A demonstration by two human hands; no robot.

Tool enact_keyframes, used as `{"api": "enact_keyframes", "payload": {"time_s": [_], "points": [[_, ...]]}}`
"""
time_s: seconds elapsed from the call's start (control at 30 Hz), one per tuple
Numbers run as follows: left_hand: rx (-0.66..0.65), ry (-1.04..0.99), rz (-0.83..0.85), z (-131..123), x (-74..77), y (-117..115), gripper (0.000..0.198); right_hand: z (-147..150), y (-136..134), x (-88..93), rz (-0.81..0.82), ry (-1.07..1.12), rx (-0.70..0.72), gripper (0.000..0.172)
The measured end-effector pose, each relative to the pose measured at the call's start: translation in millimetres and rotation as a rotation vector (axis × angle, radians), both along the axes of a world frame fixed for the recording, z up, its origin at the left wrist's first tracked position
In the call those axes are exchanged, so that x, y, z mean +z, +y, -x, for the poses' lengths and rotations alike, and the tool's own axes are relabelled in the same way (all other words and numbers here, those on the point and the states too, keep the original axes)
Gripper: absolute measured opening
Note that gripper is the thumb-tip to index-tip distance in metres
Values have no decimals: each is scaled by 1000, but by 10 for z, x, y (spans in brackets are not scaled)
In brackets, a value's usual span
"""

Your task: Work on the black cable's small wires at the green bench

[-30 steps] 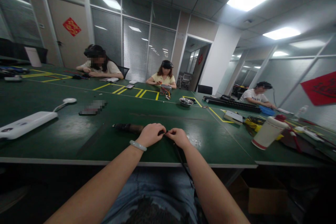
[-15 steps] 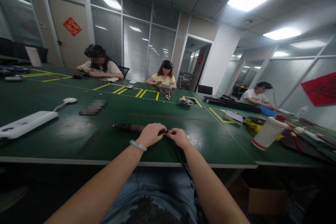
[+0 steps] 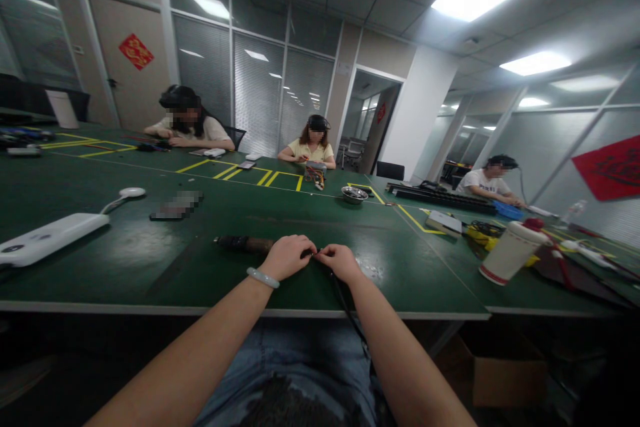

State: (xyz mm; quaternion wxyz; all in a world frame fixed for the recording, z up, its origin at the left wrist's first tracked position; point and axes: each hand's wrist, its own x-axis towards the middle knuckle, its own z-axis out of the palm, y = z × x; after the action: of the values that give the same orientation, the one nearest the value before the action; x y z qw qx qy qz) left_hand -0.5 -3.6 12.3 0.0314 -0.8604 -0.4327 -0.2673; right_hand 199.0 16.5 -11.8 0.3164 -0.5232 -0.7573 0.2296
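A dark cylindrical tool with a narrow metal tip, resembling an electric screwdriver (image 3: 245, 244), lies along the green tabletop with its tip to the left. My left hand (image 3: 289, 257) is closed over its rear end and hides that part. Close beside it, my right hand (image 3: 341, 262) pinches the end of a black cable (image 3: 342, 295). The cable runs down over the table edge towards my lap. Both sets of fingertips nearly meet at a small dark joint, too small to make out fully.
On the green table (image 3: 200, 280), a white power strip (image 3: 55, 239) and a blurred flat object (image 3: 176, 205) lie left. A metal bowl (image 3: 355, 195) stands ahead; a white cup (image 3: 511, 253) and a small box (image 3: 444, 223) are right. Several people sit around.
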Motion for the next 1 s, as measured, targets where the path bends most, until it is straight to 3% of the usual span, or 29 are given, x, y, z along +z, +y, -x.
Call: {"api": "enact_keyframes", "payload": {"time_s": [0.27, 0.47, 0.63, 1.0], "points": [[-8, 3, -7, 3, -19, 19, 15, -1, 28, -42, 10, 16, -8, 25], [81, 0, 20, -2, -28, 17, 22, 6, 13, -12, 9, 13, -5, 24], [24, 10, 10, -3, -16, 9, 14, 7, 0, -8, 18, 20, -8, 23], [22, -1, 3, -1, -15, 15, 18, 2, 3, -4, -4, 11, -7, 24]]}}
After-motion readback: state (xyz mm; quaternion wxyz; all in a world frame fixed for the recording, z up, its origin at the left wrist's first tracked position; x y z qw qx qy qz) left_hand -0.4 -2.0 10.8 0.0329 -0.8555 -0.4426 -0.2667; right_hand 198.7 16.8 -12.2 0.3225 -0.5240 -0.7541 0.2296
